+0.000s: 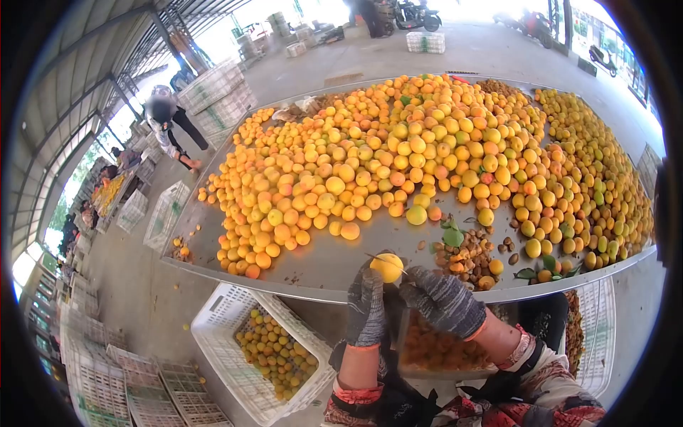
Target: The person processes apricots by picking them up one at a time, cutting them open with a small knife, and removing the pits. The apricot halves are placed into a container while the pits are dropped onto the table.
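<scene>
Gripping round fruit, knitted gloves, metal table

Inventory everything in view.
Flat metal table: one, grey, centre
Piled round fruit: uncountable, yellow-orange, on table
Leaves: several, green, on table
Heaped scraps: many, brown, table's near edge
Round held fruit: one, yellow, at fingertips
Thin strip: one, dark, across held fruit
Slatted plastic crates: many, white, floor
Plastic bin: one, translucent, below table
Crated fruit: many, yellowish, left crate
Scooters: several, dark, far background
Other people: several, mixed colours, background
Left hand, right hand: two, gloved grey, centre
</scene>
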### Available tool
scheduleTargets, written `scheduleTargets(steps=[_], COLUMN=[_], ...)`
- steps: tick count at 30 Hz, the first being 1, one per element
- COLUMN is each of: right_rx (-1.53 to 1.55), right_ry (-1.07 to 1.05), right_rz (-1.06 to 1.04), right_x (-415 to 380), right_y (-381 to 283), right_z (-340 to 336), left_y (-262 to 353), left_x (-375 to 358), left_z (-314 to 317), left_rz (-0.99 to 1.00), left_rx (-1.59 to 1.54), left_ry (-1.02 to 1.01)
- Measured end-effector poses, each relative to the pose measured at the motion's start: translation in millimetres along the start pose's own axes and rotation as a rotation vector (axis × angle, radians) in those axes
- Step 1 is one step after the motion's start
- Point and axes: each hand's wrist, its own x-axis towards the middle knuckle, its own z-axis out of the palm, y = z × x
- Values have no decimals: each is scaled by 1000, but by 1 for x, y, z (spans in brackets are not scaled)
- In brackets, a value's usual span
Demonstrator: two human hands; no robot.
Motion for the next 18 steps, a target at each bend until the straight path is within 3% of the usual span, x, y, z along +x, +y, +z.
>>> scheduleTargets(steps=[1,3,4,5,6,7,8,9,10,12,13,16,18], right_rx=[3,-283,-282,-148,-12,-13,-210,-405,-404,-284,-286,-373,-964], right_ry=[-5,104,105,56,8,10,56,101,101,74,74,68,-42], right_rz=[2,-393,-394,-215,-36,-38,-139,-238,-237,-40,-46,-243,-514], right_x=[2,5,7,8,9,7,5,4,3,2,3,-3,-7], right_y=[3,9,5,-2,-6,-2,4,6,7,-5,-3,22,54], right_z=[-1,-2,-1,1,2,4,9,11,9,2,2,5,7], left_y=[5,6,2,-1,-5,-10,-12,-11,-9,-10,-9,-3,1], left_x=[-2,-1,0,1,1,1,2,3,4,1,2,0,0], left_z=[2,5,9,12,12,11,11,10,8,6,7,14,14], left_rz=[-77,-158,-6,145,145,48,-48,-46,-85,-135,-86,-43,50], left_rx=[27,57,134,212,214,37,-143,-144,-6,134,154,174,239], left_ry=[62,121,152,183,182,179,175,174,191,208,178,98,45])
